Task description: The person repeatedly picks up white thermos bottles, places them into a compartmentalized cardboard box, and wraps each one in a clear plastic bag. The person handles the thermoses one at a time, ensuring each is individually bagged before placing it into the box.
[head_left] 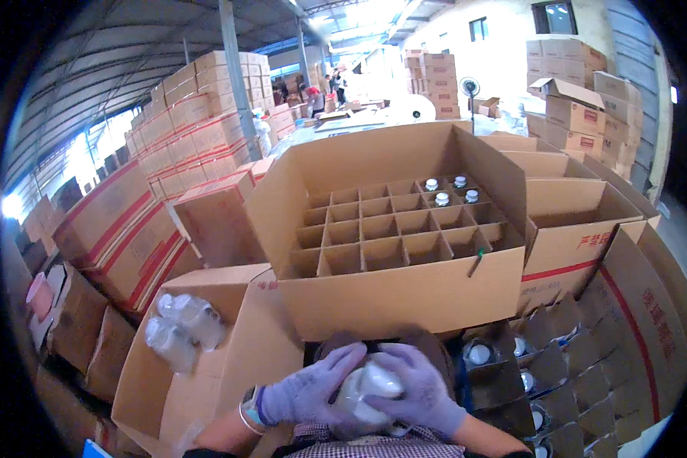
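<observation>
Gloved left hand [313, 391] and right hand [420, 388], jointly grasping white bottles [381, 382]: probably light, slippery; best held around their sides

From here, the left hand [313, 389] and right hand [418, 388] cover much of the white item [382, 379] between them. The far people [340, 90] are too blurred to make out; the near-right divided carton [590, 375] is cut off.
</observation>
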`<state>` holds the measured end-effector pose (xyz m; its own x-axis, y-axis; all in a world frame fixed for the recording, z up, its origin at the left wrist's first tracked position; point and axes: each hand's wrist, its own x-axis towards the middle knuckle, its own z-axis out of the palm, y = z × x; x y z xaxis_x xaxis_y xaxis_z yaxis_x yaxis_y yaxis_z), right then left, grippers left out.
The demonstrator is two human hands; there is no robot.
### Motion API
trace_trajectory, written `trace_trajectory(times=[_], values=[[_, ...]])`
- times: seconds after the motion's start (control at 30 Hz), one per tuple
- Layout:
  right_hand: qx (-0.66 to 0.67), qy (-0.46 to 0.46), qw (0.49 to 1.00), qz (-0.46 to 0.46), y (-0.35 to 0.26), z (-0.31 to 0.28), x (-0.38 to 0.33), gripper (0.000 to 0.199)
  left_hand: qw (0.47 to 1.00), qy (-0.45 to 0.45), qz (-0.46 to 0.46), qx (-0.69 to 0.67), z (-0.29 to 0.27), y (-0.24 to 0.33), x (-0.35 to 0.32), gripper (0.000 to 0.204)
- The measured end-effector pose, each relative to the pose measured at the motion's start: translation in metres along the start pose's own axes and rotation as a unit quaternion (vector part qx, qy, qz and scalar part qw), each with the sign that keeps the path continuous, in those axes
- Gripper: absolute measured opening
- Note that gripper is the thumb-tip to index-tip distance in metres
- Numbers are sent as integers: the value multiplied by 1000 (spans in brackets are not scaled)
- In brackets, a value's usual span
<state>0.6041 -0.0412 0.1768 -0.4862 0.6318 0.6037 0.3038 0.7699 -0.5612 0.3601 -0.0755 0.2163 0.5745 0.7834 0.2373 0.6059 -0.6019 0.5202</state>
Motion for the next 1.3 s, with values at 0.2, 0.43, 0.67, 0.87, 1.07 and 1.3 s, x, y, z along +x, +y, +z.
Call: trace_trajectory(times=[0.2, 0.43, 0.67, 0.87, 1.07, 1.3], values=[[78, 84, 912, 394, 66, -45, -101, 66, 944, -34, -299, -136, 78, -52, -76, 83], [191, 74, 925, 321, 58, 3, -93, 69, 884, 325, -219, -254, 147, -110, -64, 62], [-125, 318, 939, -46, 106, -57, 134, 70, 670, 583, -242, -391, 63, -129, -37, 80], [-444, -5, 857, 261, 262, -89, 209, 64, 625, 636, -209, -401, 52, -157, -55, 80], [24, -77, 995, 63, 131, 5, 165, 58, 641, 693, -175, -281, 71, -156, -75, 73], [215, -230, 939, 139, 66, 0, 105, 57, 752, 578, -144, -283, 66, -115, -54, 58]])
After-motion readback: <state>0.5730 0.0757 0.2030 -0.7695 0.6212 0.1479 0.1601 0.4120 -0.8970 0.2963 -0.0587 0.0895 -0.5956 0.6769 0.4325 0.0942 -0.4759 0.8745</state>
